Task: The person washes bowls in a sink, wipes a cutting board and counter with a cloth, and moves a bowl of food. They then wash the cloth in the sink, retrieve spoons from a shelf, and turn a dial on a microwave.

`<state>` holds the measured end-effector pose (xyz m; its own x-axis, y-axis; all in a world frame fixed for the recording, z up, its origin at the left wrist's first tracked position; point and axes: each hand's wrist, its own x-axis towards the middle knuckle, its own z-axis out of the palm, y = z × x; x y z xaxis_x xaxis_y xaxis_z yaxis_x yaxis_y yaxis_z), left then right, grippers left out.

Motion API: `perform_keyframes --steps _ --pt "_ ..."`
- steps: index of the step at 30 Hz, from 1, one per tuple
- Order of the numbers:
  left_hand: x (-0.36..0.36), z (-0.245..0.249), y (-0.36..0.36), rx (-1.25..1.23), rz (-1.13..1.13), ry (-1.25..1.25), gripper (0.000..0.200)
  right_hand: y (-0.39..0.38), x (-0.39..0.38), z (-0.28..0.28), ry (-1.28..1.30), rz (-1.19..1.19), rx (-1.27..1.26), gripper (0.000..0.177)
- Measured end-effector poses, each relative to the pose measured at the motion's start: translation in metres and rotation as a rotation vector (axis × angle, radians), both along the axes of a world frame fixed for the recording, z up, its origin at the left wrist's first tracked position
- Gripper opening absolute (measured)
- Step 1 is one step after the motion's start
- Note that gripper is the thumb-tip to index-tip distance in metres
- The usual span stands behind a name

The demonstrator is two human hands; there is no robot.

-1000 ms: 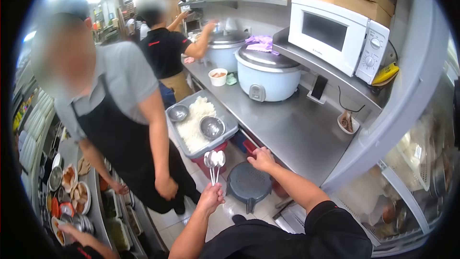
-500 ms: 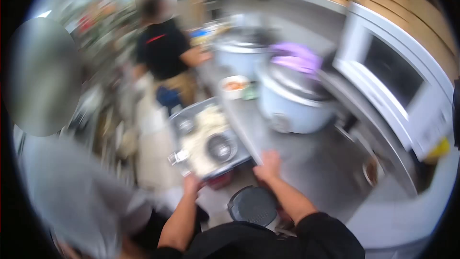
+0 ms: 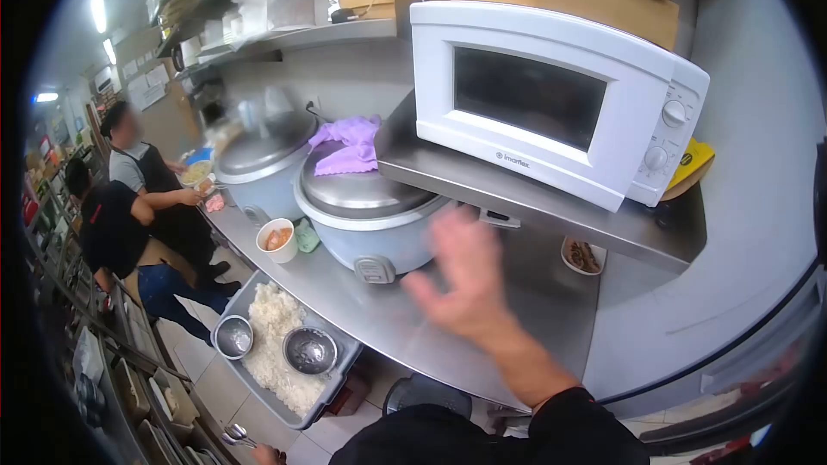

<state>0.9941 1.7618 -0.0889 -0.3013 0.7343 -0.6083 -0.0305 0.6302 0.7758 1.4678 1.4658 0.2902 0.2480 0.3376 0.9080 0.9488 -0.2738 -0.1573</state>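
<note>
My right hand [image 3: 465,280] is raised over the steel counter, fingers spread and slightly blurred, with nothing in it. It is in front of the right side of a large rice cooker [image 3: 370,245], whose metal lid has a purple cloth [image 3: 346,142] on it. At the bottom edge, my left hand [image 3: 269,455] is only partly visible, closed on what look like metal tongs [image 3: 238,437]. A grey tub [image 3: 340,379] of white rice [image 3: 276,344] sits below the counter edge, with two metal bowls [image 3: 310,351] [image 3: 233,337] in it.
A white microwave [image 3: 525,103] stands on a raised steel shelf [image 3: 551,207]. On the counter [image 3: 413,327] are a second rice cooker [image 3: 267,164], a paper cup of orange food [image 3: 277,241] and a small dish [image 3: 583,257]. Two people [image 3: 155,198] stand at left; a round stool [image 3: 422,392] is below me.
My view has swung right toward the microwave and cooker. My right hand has left the tub's side and risen over the counter. My left hand has dropped to the bottom edge.
</note>
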Motion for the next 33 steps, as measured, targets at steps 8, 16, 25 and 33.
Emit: perform_keyframes --steps 8,16,25,33 --pt "-0.005 -0.047 -0.021 -0.1 -0.107 -0.033 0.017 -0.082 0.088 0.054 0.14 -0.74 -0.025 0.087" --pt "-0.021 -0.099 -0.016 -0.037 -0.227 -0.179 0.015 -0.096 0.096 0.053 0.128 -0.747 -0.125 0.09" --pt "0.001 -0.037 -0.049 -0.183 -0.47 0.156 0.022 -0.028 0.078 -0.009 -0.001 -0.098 0.071 0.04" --pt "-0.115 -0.04 -0.016 0.0 -0.944 0.724 0.033 0.137 -0.046 -0.11 0.361 0.506 -0.779 0.051"
